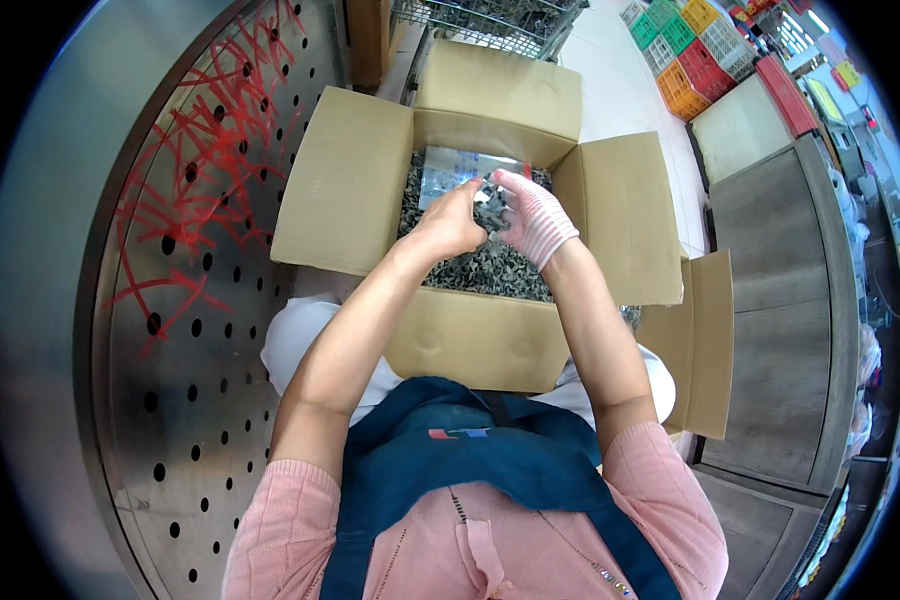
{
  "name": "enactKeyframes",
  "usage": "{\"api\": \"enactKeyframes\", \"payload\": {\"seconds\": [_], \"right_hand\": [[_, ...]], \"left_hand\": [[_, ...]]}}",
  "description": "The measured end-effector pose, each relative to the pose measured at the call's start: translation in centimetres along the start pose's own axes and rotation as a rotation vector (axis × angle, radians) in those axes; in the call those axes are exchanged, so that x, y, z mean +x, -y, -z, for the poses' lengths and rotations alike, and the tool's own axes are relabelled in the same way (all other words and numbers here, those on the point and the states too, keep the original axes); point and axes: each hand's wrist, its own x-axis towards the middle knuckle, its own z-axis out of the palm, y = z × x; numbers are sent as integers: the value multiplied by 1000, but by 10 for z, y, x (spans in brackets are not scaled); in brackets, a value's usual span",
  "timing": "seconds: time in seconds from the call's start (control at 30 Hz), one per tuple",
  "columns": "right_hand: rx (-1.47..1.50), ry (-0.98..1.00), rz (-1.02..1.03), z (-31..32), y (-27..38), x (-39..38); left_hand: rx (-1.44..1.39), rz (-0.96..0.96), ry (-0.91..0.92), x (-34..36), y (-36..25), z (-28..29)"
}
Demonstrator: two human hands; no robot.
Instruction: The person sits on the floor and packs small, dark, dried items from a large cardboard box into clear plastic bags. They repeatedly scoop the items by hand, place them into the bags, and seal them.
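Note:
An open cardboard box stands between my knees, filled with small curled dark-grey dried pieces that look like dried black fungus. My bare left hand and my right hand, in a pink-and-white striped glove, are over the middle of the box. Their fingers curve toward each other around a small clump of the dried pieces. The fingertips of the two hands are close together at the far side of the clump. Behind them a clear plastic bag lies on the pieces, partly covered by my hands.
All flaps of the box are folded outward. To the left rises a perforated metal panel with red ribbon strands. A wire basket of similar dark pieces stands beyond. Another open carton and grey cabinets are right; coloured crates stack farther off.

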Motion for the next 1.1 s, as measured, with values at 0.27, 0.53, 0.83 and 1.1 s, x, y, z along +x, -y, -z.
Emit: {"api": "enactKeyframes", "payload": {"seconds": [0.27,0.53,0.83,1.1], "right_hand": [[33,-83,141,-6,0,-1],[337,-378,313,53,-43,30],[882,482,12,50,-77,2],[873,579,153,54,-74,-19]], "left_hand": [[-55,36,18,-3,0,-5],[-304,10,95,-10,-22,11],[-334,-96,186,-19,-128,89],[-277,-288,-50,-17,-155,106]]}}
